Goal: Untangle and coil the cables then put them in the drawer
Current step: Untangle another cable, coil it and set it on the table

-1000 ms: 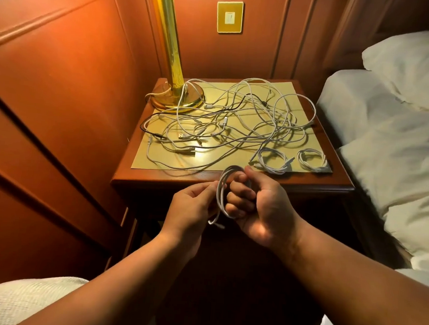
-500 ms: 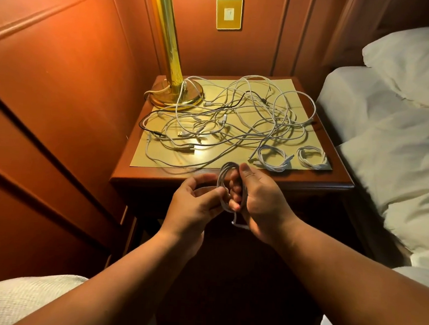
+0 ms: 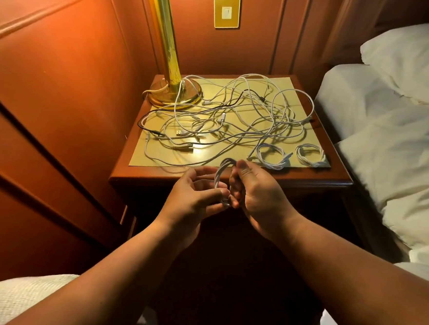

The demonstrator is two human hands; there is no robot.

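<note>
My fingers [image 3: 234,189] clamp the small white coil [image 3: 221,174] from both sides, so I should tuck its loose end snugly through.

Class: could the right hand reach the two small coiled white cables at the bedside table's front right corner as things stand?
Probably yes: the coiled white cables lie just beyond the right hand with nothing between, though it holds the white cable coil.

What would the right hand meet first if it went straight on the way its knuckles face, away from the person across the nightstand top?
Probably the nearer finished coil, lying just beyond the right hand, which holds the half-wound cable. Depth is unclear: the hand seems raised, so it might pass above.
</note>
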